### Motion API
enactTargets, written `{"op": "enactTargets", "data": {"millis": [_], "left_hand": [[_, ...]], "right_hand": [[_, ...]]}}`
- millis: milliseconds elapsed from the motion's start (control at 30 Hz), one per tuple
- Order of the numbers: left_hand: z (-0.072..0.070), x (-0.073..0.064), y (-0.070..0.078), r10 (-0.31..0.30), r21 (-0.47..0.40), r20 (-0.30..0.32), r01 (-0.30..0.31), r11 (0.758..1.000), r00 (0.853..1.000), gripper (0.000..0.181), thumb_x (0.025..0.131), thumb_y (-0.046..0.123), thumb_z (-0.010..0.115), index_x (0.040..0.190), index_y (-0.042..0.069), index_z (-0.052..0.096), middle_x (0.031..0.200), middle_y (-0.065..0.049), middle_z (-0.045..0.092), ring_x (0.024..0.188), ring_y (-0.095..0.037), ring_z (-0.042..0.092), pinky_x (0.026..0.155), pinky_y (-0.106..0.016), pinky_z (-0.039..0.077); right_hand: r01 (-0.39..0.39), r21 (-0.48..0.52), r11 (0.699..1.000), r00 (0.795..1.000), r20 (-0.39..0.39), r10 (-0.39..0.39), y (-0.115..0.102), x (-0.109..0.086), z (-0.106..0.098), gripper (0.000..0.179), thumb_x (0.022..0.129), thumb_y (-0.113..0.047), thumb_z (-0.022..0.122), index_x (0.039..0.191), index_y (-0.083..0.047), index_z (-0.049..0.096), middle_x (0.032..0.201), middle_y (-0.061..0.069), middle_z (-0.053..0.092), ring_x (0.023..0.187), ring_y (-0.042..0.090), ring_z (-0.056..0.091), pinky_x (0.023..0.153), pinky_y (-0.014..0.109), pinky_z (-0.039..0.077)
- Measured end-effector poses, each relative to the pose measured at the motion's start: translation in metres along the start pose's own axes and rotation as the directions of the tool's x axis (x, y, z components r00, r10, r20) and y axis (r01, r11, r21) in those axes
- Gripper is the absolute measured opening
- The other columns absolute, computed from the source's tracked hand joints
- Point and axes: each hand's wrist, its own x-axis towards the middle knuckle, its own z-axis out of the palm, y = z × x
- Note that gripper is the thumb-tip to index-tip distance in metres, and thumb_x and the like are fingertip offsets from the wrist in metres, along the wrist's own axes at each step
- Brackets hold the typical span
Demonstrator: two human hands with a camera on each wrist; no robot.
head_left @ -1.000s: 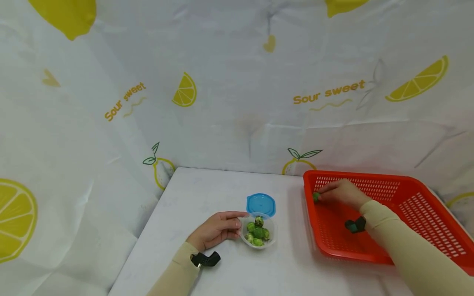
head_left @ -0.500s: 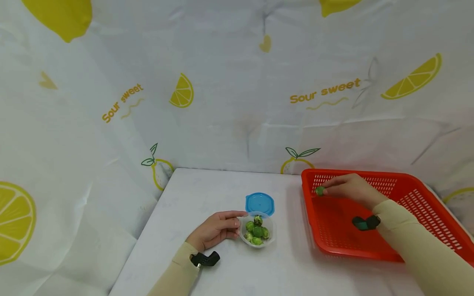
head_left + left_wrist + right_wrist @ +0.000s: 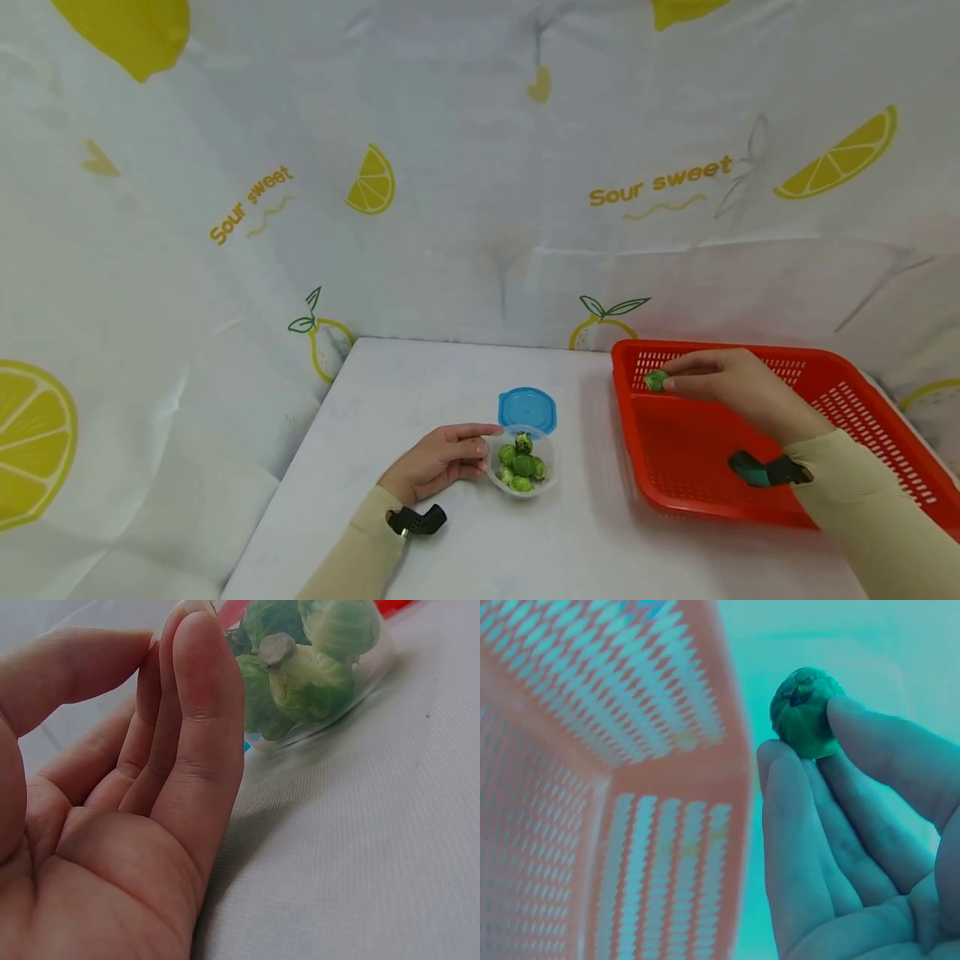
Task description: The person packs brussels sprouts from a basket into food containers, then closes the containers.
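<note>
My right hand point(image 3: 723, 383) pinches a green Brussels sprout point(image 3: 656, 381) between thumb and fingertips, above the left back part of the red basket point(image 3: 712, 518). In the right wrist view the Brussels sprout point(image 3: 806, 709) shows at the fingertips, beside the basket wall point(image 3: 671, 769). My left hand point(image 3: 438, 461) holds the left rim of a small clear plastic bowl point(image 3: 552, 477), its index finger along the back edge. Several Brussels sprouts point(image 3: 523, 465) lie in the bowl. In the left wrist view the left hand's fingers point(image 3: 202, 735) partly hide the bowl and its Brussels sprouts point(image 3: 311, 682).
A blue lid point(image 3: 527, 408) lies flat behind the bowl on the white table point(image 3: 420, 383). The basket's high slotted sides stand at the right. Behind the table hangs a white lemon-print sheet point(image 3: 465, 208).
My right hand has lifted the Brussels sprout from near the basket's left wall, moving it slightly up and right. The left hand and the bowl stay in place.
</note>
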Motion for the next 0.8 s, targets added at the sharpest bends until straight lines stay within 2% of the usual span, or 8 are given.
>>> {"op": "enactTargets", "data": {"millis": [167,333,567,800], "left_hand": [[0.0,0.0,0.001,0.003,0.008,-0.003,-0.002,1.0,1.0,0.05,0.108,0.011,0.065,0.156,0.006,0.056,0.1,0.0,0.069,0.088,-0.01,0.071,0.086,-0.024,0.063],[-0.001,-0.001,0.001,-0.004,-0.003,-0.009,0.004,1.0,1.0,0.049,0.108,0.01,0.064,0.156,0.006,0.057,0.1,0.0,0.069,0.088,-0.011,0.071,0.085,-0.025,0.063],[0.001,-0.003,0.003,-0.005,-0.011,-0.012,0.005,1.0,1.0,0.05,0.108,0.011,0.065,0.157,0.006,0.056,0.101,-0.001,0.068,0.089,-0.011,0.07,0.086,-0.024,0.063],[0.0,0.0,0.002,-0.006,-0.011,-0.006,0.006,1.0,1.0,0.048,0.11,0.01,0.062,0.157,0.006,0.055,0.1,0.0,0.069,0.089,-0.011,0.072,0.086,-0.024,0.063]], "right_hand": [[0.063,0.041,0.997,0.997,-0.047,-0.061,-0.026,-0.013,0.015,0.05,0.099,-0.06,0.073,0.139,-0.031,0.074,0.142,0.003,0.071,0.139,0.034,0.053,0.105,0.058,0.051],[0.09,0.1,0.991,0.995,-0.054,-0.085,-0.053,-0.017,0.046,0.042,0.099,-0.049,0.077,0.135,-0.027,0.077,0.139,0.002,0.073,0.138,0.032,0.054,0.106,0.06,0.053],[0.11,0.156,0.982,0.994,-0.035,-0.106,-0.087,-0.014,0.095,0.03,0.098,-0.035,0.081,0.125,-0.02,0.081,0.12,-0.001,0.079,0.117,0.024,0.067,0.101,0.048,0.06],[0.114,0.263,0.958,0.993,-0.009,-0.116,-0.095,-0.006,0.14,0.027,0.099,-0.03,0.081,0.123,-0.018,0.081,0.116,0.0,0.081,0.113,0.02,0.071,0.105,0.053,0.06]]}}
